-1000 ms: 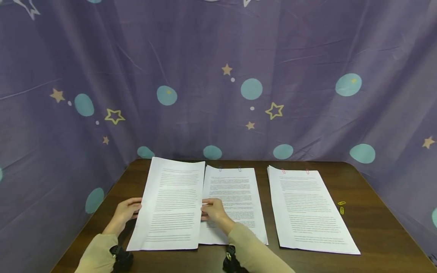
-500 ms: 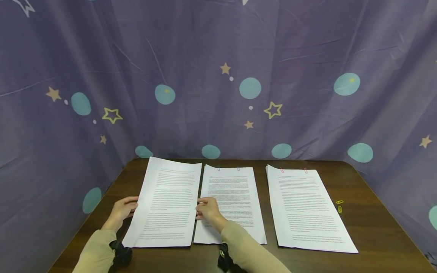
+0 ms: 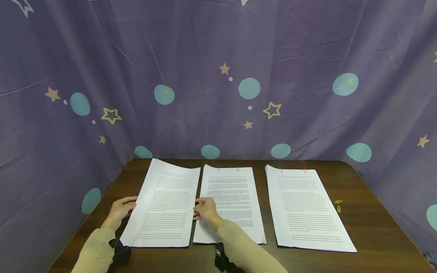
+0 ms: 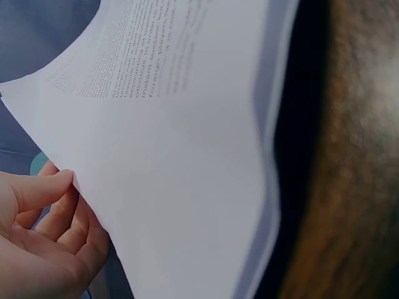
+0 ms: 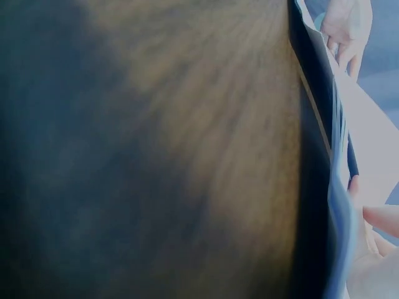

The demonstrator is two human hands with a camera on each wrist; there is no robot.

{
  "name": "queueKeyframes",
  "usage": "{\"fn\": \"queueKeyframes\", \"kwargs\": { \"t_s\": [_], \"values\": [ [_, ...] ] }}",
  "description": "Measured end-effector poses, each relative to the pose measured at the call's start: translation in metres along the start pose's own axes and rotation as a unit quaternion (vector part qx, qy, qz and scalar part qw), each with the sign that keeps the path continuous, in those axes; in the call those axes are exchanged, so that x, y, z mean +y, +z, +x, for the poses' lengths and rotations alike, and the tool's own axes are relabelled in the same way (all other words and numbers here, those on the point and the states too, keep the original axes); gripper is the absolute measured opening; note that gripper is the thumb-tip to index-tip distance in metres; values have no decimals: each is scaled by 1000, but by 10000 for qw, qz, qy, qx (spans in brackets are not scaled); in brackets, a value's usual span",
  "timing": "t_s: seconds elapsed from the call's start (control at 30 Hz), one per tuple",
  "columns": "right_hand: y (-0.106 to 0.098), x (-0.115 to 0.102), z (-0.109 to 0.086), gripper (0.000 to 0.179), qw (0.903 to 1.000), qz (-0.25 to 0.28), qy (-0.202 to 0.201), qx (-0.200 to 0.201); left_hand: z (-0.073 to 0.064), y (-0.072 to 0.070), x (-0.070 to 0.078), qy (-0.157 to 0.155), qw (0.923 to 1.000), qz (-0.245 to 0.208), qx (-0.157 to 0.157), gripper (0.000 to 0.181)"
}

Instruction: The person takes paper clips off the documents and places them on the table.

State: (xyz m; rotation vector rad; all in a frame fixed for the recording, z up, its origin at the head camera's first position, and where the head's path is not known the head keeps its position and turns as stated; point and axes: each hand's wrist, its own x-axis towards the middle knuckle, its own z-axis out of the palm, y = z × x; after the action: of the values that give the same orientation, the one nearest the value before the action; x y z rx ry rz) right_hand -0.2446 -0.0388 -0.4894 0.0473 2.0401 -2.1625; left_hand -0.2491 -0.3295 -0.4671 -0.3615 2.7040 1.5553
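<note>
A stack of printed paper sheets is at the left of the table, its far end bowed upward. My left hand pinches its left edge, thumb against the top edge and the other fingers curled below. On the opposite side my right hand holds the right edge between thumb and fingers, above the left part of the middle stack. In the right wrist view, the near edges of several sheets stand slightly apart over the wooden tabletop.
The middle paper stack bears two blue paper clips on its far edge. To the right lies another stack with two pink clips. Two yellow paper clips lie beside it on the brown table. A purple curtain hangs behind.
Both hands have carried the left stack slightly left, off the middle stack's edge, and its far end has sunk and bowed more. The view has also shifted a little.
</note>
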Motion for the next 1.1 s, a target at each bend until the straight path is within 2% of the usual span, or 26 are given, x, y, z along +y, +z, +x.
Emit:
{"fn": "queueKeyframes", "kwargs": {
  "t_s": [0.3,0.53,0.67,0.73,0.83,0.9,1.1],
  "values": [
    [1,-1,-3,33,9996,-257,-145,-45,0,-4,-6,150,9997,-181,81,39],
    [-12,-13,-17,24,9945,-689,-515,-600,-9,-3,8,287,9982,127,507,39],
    [-24,-19,-22,24,9890,-939,-544,-1002,-16,7,18,610,9940,314,855,32],
    [-31,-23,-24,25,9860,-1072,-546,-1157,-19,12,23,934,9903,387,952,29],
    [-43,-28,-27,26,9808,-1312,-636,-1297,-24,21,34,1342,9856,457,918,26],
    [-51,-31,-27,25,9763,-1485,-800,-1353,-29,26,42,1530,9841,488,762,26],
    [-72,-36,-28,25,9674,-1753,-1208,-1368,-37,47,64,1662,9842,398,468,25]
  ]
}}
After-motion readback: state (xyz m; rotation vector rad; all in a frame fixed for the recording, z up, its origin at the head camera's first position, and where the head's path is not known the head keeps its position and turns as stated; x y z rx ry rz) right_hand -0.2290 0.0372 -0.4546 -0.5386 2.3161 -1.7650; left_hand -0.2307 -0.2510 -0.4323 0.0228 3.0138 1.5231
